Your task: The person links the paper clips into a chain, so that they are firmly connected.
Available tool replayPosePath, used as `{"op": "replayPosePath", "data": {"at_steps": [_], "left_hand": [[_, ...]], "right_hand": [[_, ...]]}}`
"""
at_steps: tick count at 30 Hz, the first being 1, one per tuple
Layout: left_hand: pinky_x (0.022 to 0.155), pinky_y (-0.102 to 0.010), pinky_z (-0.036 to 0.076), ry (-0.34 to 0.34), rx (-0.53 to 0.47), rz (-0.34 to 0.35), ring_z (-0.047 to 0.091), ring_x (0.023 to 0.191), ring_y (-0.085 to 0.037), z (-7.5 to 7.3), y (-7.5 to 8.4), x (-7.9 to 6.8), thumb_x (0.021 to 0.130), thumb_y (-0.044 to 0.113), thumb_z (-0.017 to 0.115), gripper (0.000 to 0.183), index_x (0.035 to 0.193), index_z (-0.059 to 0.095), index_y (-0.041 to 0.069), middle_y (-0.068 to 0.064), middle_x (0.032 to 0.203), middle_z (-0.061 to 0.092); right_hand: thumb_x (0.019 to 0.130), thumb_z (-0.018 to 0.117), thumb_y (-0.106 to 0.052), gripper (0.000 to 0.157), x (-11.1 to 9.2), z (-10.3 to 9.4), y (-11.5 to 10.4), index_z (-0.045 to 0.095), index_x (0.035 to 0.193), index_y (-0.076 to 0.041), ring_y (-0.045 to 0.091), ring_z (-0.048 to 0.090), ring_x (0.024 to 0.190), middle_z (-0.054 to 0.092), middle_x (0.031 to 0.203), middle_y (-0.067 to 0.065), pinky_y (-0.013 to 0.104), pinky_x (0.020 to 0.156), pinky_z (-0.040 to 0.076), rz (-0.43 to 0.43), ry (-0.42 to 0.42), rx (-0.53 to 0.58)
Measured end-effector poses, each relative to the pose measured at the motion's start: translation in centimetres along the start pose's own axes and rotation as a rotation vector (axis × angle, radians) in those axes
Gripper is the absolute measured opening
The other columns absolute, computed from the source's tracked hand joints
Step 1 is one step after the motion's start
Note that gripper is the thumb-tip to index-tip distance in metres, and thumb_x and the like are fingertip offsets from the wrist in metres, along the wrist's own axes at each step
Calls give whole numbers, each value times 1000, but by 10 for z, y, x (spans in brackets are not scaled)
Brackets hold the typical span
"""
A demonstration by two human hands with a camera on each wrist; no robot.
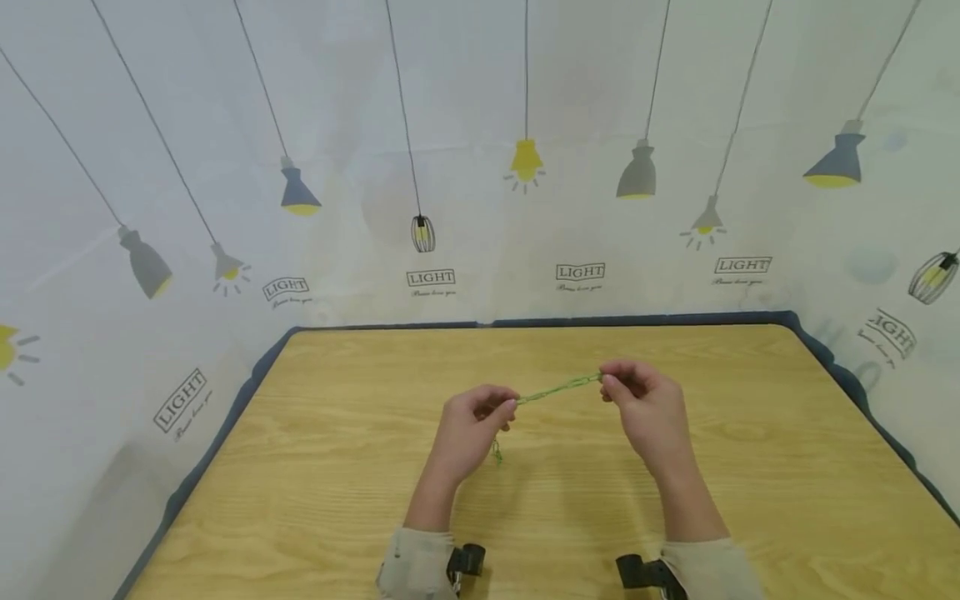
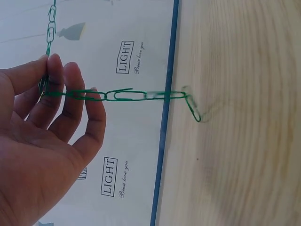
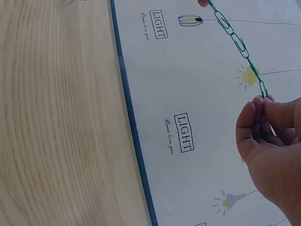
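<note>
A chain of linked green paper clips (image 1: pixel 558 389) stretches between the two hands above the table. My left hand (image 1: pixel 472 425) pinches it between thumb and fingers, and a loose tail of several clips (image 2: pixel 126 95) hangs down past those fingers. In the left wrist view the left hand (image 2: pixel 51 127) has its other fingers bent loosely near the tail. At the far end my right hand (image 1: pixel 648 408) pinches the last visible clip with thumb and fingertips. The right wrist view shows the chain (image 3: pixel 239 44) running up from the right hand (image 3: pixel 273 136) toward the left fingertips.
Below the hands lies a wood-grain table (image 1: pixel 337 500) with a dark blue edge (image 1: pixel 637 319) along its back and sides. A white backdrop (image 1: pixel 465 83) printed with hanging lamps and LIGHT labels surrounds it. Black straps with camera mounts (image 1: pixel 468 559) sit at both sleeve cuffs.
</note>
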State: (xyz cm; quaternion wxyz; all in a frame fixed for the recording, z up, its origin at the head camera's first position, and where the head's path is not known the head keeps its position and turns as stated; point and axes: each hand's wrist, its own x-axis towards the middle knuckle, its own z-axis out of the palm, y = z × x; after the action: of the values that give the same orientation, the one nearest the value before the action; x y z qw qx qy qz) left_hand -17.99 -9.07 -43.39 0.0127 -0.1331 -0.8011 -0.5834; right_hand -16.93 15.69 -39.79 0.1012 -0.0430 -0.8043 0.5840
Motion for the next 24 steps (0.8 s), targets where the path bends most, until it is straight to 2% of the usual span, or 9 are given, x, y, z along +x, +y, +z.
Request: {"op": "replayPosePath", "data": {"at_steps": [5,9,14,18,24], "left_hand": [[84,-52,63,20,-1,-10,70,89,-17,-5,-3,0,107,22,66,19,118,78,12,-14,105,76],[83,-50,64,41,1,-15,72,91,-23,-10,-5,0,107,20,67,19,118,79,10,-13,104,77],[81,-46,64,59,2,-22,72,88,-20,-16,-8,-2,106,19,67,19,117,79,10,-13,102,77],[77,-40,64,75,7,-28,71,87,-18,-21,-10,-3,106,20,68,19,118,79,9,-10,100,77],[85,-49,64,85,-7,-19,71,87,-16,-26,-13,-2,105,20,69,19,117,79,8,-15,103,77]], "right_hand": [[108,63,-15,21,1,-11,4,71,125,-4,0,67,89,71,107,-3,9,83,54,14,23,-16],[108,63,-14,21,2,-17,7,71,124,-3,0,67,88,71,103,-8,9,83,55,-9,47,-18],[108,63,-14,21,2,-24,13,71,125,-3,-1,67,88,68,98,-19,9,83,56,-3,72,-6],[109,63,-17,23,3,-28,16,71,126,-4,-2,67,89,67,97,-22,9,83,55,9,90,-8],[109,62,-19,24,6,-31,18,70,128,-5,-2,66,89,69,100,-15,8,82,54,29,89,-36]]}}
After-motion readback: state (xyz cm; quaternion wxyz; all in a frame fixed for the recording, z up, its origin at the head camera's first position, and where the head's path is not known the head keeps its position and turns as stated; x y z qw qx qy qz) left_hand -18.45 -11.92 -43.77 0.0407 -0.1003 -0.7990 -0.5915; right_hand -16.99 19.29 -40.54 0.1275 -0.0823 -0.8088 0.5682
